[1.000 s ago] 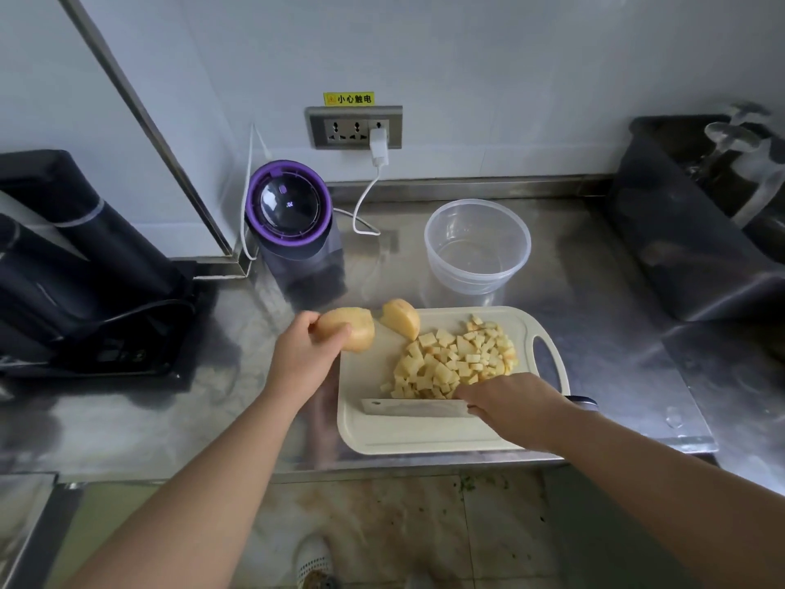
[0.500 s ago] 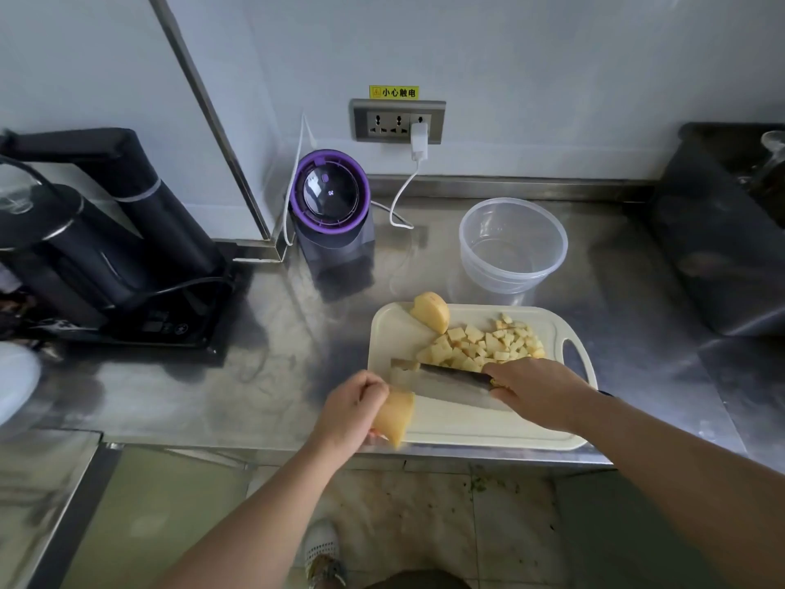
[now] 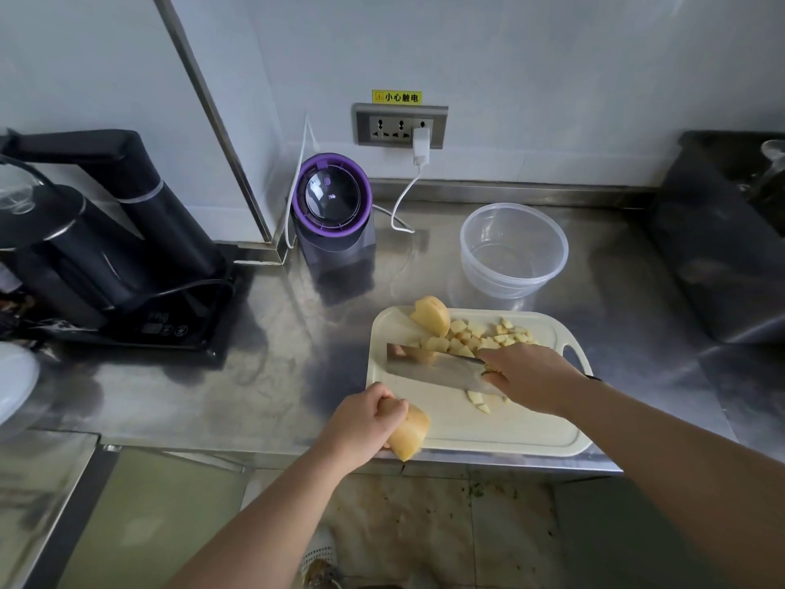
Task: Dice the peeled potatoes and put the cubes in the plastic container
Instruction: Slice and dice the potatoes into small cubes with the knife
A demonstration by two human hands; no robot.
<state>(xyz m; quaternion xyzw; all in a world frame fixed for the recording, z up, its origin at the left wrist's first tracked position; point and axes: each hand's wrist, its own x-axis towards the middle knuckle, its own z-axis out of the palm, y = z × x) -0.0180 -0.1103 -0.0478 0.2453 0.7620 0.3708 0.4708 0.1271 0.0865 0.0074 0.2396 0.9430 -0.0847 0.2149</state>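
Your left grip [image 3: 365,423]: curled round potato half [image 3: 410,433] overhanging bench [image 3: 255,397] edge. Right grip [image 3: 531,378]: clasping cleaver [image 3: 433,367]. Risk: half drops floorward.

On the worktop [image 3: 297,376]: one cutting board [image 3: 509,427], one cleaver [image 3: 433,367], one plastic container [image 3: 488,274]. Large potato pieces: two, the far potato piece [image 3: 431,314] and the near potato piece [image 3: 410,433]. Diced cubes [image 3: 475,337]: one heap, too many to count individually, plus a few stray cubes [image 3: 478,399]. Hands: two, left hand [image 3: 361,423] and right hand [image 3: 531,376]. One purple-lidded appliance [image 3: 333,206], one socket panel [image 3: 399,125], one plug [image 3: 420,142].
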